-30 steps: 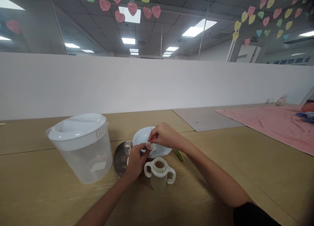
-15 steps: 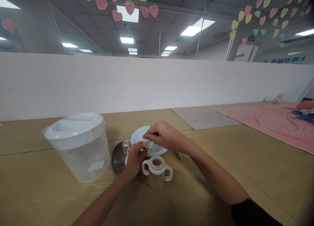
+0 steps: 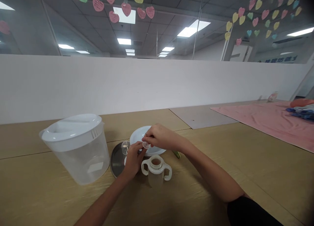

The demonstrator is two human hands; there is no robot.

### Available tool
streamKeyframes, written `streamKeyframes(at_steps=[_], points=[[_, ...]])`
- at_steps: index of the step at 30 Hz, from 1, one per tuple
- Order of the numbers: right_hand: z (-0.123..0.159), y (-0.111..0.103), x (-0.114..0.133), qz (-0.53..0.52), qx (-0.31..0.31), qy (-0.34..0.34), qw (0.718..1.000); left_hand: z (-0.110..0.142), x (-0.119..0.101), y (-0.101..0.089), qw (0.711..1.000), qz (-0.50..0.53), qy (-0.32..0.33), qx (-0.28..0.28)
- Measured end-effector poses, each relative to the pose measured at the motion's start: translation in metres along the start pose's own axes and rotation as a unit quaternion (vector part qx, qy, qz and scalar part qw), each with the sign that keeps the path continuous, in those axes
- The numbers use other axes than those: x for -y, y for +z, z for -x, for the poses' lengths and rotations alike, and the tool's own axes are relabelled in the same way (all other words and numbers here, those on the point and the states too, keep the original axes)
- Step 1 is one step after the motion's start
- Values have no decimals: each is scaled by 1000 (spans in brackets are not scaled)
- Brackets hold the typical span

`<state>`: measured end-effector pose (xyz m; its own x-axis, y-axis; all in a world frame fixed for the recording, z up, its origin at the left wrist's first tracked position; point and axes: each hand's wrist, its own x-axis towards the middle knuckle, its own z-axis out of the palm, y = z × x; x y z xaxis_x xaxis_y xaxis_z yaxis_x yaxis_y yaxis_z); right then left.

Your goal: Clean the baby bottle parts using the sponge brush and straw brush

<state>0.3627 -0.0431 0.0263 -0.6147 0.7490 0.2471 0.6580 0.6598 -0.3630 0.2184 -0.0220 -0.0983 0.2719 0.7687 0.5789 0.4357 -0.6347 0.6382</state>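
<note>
Nearest, at the bottom of the frame, both bare forearms reach in toward the middle of the tabletop, the right one ending in a black sleeve (image 3: 250,213). The right hand (image 3: 163,137) is closed into a pinch, with its fingertips on a small clear ring-shaped silicone piece (image 3: 146,145). The left hand (image 3: 133,160) is curled just below that piece, but whether it grips it or only steadies it is too hidden to tell. Under the hands sit a white two-handled plastic cup (image 3: 156,173) with a translucent body, a round white plate (image 3: 137,136), a dark round metal lid (image 3: 115,162), and a small clear cylindrical cup (image 3: 125,147). A sliver of green (image 3: 176,154) shows just behind the right wrist. To the left stands a large translucent plastic pitcher with a white lid (image 3: 78,150), on a pale wooden table (image 3: 36,199). The silicone piece is small and likely slippery, so a loosened pinch could drop it among the dishes or roll it off the plate, and a careless elbow could knock the light cup or pitcher. Farther off, at upper right, a pink cloth (image 3: 265,121) carries blue and orange items (image 3: 300,111). A white partition (image 3: 122,85) crosses the frame, and paper hearts (image 3: 126,9) hang on the glass above it.
</note>
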Motion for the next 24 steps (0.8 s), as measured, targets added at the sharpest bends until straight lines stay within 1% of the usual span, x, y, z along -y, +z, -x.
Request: streamKeyframes(at_steps=[5, 10, 15, 21, 24], points=[[-5, 5, -11, -6, 28, 10, 1000, -1, -2, -1, 1000, 13, -5, 8], [-10, 13, -17, -7, 59, -9, 998, 0, 5, 2, 1000, 10, -22, 1], [-13, 17, -17, 26, 66, -14, 997, 0, 6, 1, 1000, 10, -23, 5], [-13, 19, -16, 37, 100, 8, 994, -1, 4, 0, 1000, -11, -12, 13], [-11, 15, -13, 47, 92, 3, 995, 0, 8, 2, 1000, -2, -6, 8]])
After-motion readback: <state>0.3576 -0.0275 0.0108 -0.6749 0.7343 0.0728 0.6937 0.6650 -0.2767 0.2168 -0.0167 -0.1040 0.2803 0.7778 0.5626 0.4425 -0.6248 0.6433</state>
